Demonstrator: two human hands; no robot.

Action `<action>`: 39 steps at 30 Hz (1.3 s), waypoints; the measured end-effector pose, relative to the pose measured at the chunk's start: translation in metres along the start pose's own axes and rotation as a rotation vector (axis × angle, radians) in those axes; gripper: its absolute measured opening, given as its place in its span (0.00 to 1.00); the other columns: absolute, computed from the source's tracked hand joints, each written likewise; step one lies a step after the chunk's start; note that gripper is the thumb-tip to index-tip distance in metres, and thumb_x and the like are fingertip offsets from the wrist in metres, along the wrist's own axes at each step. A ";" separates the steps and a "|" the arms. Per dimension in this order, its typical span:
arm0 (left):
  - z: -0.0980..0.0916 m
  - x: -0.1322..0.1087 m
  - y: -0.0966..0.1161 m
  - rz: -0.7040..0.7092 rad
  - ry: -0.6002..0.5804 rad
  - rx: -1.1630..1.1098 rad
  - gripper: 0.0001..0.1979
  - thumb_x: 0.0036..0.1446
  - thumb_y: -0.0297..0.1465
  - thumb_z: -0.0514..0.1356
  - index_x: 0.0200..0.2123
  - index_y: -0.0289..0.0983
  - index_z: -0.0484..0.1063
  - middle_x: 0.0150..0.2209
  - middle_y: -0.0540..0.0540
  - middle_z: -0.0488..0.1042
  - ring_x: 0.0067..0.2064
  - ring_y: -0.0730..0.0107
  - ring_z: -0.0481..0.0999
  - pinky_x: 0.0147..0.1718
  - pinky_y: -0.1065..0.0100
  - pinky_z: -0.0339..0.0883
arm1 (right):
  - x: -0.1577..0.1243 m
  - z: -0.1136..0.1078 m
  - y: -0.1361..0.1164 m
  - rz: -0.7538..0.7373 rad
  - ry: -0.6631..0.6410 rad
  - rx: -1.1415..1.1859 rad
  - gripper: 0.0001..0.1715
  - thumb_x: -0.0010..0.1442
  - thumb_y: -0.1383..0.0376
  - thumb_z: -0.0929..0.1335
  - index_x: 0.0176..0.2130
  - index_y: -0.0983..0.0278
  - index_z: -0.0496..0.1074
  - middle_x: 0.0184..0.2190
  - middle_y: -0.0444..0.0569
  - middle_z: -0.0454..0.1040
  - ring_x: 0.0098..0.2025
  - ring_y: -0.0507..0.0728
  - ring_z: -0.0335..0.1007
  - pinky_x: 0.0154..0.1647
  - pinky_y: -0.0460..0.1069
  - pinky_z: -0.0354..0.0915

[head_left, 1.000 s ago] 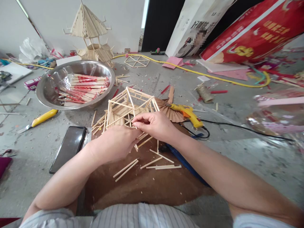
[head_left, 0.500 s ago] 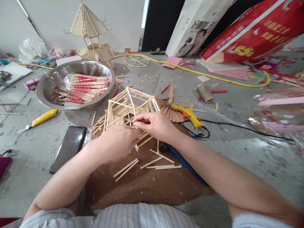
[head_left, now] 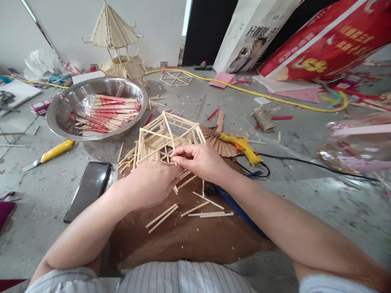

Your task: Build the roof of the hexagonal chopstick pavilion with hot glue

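Observation:
A hexagonal frame of thin wooden sticks (head_left: 154, 136), with a slatted inside, stands in front of me on a brown board (head_left: 171, 244). My right hand (head_left: 201, 162) pinches it at the near side, thumb and forefinger pressed together close to the middle. My left hand (head_left: 152, 181) is curled against the same near side, touching the right fingertips; its own fingertips are mostly hidden. Short loose sticks (head_left: 161, 217) lie on the board just below the hands. A yellow glue gun (head_left: 242, 146) rests beside a brown pleated paper fan (head_left: 222, 146), right of the frame.
Left stand a steel bowl (head_left: 53, 118) of red-and-white wrapped sticks, a yellow utility knife (head_left: 56, 150) and a phone (head_left: 87, 191). Behind are a stick pagoda (head_left: 113, 28) and a yellow cable (head_left: 253, 92). A blue-handled tool (head_left: 241, 211) lies under my right forearm. The glue gun's black cord (head_left: 308, 162) runs right.

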State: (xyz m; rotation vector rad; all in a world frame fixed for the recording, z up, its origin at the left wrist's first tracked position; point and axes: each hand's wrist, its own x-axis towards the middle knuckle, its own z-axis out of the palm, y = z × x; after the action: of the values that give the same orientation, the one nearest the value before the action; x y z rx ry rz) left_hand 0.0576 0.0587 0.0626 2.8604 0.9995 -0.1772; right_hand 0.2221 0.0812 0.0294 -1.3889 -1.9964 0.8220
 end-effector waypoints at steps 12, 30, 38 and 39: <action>0.000 0.000 0.000 -0.016 -0.005 -0.014 0.07 0.56 0.28 0.48 0.33 0.35 0.65 0.30 0.45 0.73 0.31 0.66 0.74 0.27 0.68 0.61 | 0.000 0.001 0.002 -0.005 0.001 0.007 0.09 0.51 0.65 0.66 0.32 0.62 0.76 0.25 0.43 0.76 0.27 0.51 0.70 0.28 0.45 0.62; -0.002 -0.001 -0.004 0.007 -0.003 -0.091 0.08 0.57 0.29 0.48 0.36 0.36 0.66 0.34 0.45 0.74 0.34 0.65 0.74 0.30 0.68 0.63 | 0.001 0.000 0.000 -0.011 -0.009 0.008 0.09 0.51 0.65 0.66 0.32 0.62 0.76 0.25 0.44 0.77 0.28 0.51 0.70 0.29 0.45 0.62; -0.006 -0.001 -0.011 0.060 -0.049 -0.194 0.14 0.57 0.27 0.49 0.47 0.37 0.63 0.41 0.44 0.73 0.40 0.65 0.73 0.36 0.65 0.64 | 0.001 -0.001 -0.001 -0.031 -0.010 0.021 0.08 0.51 0.67 0.66 0.31 0.63 0.76 0.25 0.44 0.77 0.27 0.51 0.71 0.28 0.45 0.63; -0.006 -0.001 -0.011 0.061 -0.048 -0.196 0.14 0.57 0.27 0.48 0.47 0.37 0.63 0.41 0.44 0.73 0.40 0.65 0.73 0.36 0.65 0.64 | 0.001 -0.001 -0.001 -0.034 -0.013 0.025 0.08 0.51 0.67 0.66 0.31 0.63 0.76 0.26 0.44 0.77 0.28 0.51 0.71 0.29 0.45 0.63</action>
State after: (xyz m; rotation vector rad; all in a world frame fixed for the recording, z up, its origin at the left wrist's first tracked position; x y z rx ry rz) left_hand 0.0503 0.0673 0.0680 2.6915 0.8682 -0.1340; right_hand 0.2221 0.0818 0.0314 -1.3356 -2.0073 0.8401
